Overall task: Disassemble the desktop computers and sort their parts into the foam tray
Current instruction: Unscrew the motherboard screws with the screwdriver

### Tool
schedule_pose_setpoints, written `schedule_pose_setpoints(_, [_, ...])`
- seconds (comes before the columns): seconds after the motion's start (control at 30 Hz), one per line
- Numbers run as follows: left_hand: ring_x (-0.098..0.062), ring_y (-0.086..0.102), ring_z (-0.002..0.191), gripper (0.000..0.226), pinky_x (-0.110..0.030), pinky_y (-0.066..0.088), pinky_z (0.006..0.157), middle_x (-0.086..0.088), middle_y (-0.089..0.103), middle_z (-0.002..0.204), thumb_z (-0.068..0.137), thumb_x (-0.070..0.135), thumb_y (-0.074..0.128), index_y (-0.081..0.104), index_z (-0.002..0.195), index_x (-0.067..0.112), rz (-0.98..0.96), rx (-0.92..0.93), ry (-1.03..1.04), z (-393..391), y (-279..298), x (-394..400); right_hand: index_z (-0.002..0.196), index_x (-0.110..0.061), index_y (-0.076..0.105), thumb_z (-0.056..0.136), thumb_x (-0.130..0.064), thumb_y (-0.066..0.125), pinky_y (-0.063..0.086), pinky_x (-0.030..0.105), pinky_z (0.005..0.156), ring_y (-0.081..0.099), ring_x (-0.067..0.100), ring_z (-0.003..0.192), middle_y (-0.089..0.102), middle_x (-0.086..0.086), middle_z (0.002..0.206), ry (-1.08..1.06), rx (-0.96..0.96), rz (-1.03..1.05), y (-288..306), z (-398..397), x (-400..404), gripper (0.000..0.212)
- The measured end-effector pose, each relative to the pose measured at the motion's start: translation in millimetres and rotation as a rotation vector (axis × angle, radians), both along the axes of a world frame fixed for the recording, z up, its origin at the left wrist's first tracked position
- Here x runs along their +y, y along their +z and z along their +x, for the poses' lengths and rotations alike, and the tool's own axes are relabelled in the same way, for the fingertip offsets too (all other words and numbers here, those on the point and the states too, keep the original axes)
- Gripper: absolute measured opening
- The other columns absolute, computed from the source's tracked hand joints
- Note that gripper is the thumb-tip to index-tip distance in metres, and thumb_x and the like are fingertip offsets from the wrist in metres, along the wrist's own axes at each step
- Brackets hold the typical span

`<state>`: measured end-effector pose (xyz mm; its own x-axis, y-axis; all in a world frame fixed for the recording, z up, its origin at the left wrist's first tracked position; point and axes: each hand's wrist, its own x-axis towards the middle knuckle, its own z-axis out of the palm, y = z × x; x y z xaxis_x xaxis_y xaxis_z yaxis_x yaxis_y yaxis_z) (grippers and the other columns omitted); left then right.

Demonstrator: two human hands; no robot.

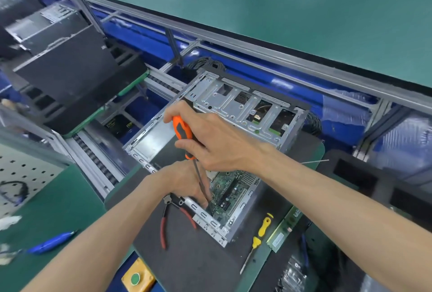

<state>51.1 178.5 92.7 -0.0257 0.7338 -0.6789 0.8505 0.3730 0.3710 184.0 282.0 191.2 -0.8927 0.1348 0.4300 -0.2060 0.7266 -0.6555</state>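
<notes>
The open computer case (217, 149) lies on a dark mat (194, 256) in the middle of the table. The right hand (210, 137) grips an orange screwdriver (184, 137), its tip down on the motherboard (231, 193) by the near case edge. The left hand (184, 182) pinches the shaft there. Red pliers (163, 226) touch the left wall; a yellow screwdriver (257, 238) lies just right of the near corner.

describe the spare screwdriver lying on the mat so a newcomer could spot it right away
Start at the open computer case on the dark mat. Just off its near right corner lies the yellow-handled screwdriver, beside a green memory stick. It is the only yellow tool; the pliers have red handles.
</notes>
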Motion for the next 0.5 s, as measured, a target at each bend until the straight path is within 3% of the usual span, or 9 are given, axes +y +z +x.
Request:
schedule_pose_setpoints(0.13, [0.010, 0.062, 0.072, 0.018, -0.021, 0.056, 0.075, 0.031, 0.069, 0.071, 0.067, 0.049, 0.084, 0.076, 0.082, 0.051, -0.011, -0.006, -0.004, -0.4, -2.2, 0.2, 0.124, -0.013, 0.041, 0.095, -0.006, 0.058, 0.028, 0.024, 0.052, 0.036, 0.018, 0.058, 0.026, -0.006, 0.066, 0.016, 0.008, -0.014, -3.4, -2.1, -1.6, 0.035])
schedule_pose_setpoints(0.33, [0.009, 0.062, 0.074, 0.018, -0.022, 0.055, 0.078, 0.034, 0.067, 0.073, 0.066, 0.052, 0.083, 0.076, 0.083, 0.053, -0.039, 0.008, -0.021, -2.2, -3.7, 0.8, 0.122, -0.015, 0.040, 0.094, -0.008, 0.059, 0.029, 0.024, 0.051, 0.037, 0.018, 0.057, 0.028, -0.005, 0.066, 0.004, 0.009, -0.016, -4.1, -2.7, -2.8, 0.035])
schedule_pose_setpoints(0.43, [0.008, 0.063, 0.074, 0.017, -0.021, 0.056, 0.078, 0.031, 0.069, 0.073, 0.067, 0.050, 0.082, 0.076, 0.083, 0.051, -0.067, -0.001, -0.023, -2.0, -3.2, -0.1, 0.118, -0.016, 0.042, 0.093, -0.016, 0.064, 0.036, 0.028, 0.052, 0.042, 0.019, 0.057, 0.040, 0.001, 0.065, 0.002, -0.016, 0.019, -0.5, -2.6, -2.7, 0.034])
schedule_pose_setpoints(0.5, [0.011, 0.063, 0.073, 0.017, -0.014, 0.054, 0.072, 0.031, 0.070, 0.075, 0.068, 0.051, 0.081, 0.076, 0.084, 0.050, -0.065, -0.004, -0.027, -1.1, -2.1, 0.0, 0.112, -0.015, 0.045, 0.090, -0.026, 0.071, 0.041, 0.034, 0.052, 0.044, 0.018, 0.055, 0.045, -0.001, 0.063, -0.021, -0.024, 0.076, 3.3, -3.4, -3.0, 0.035])
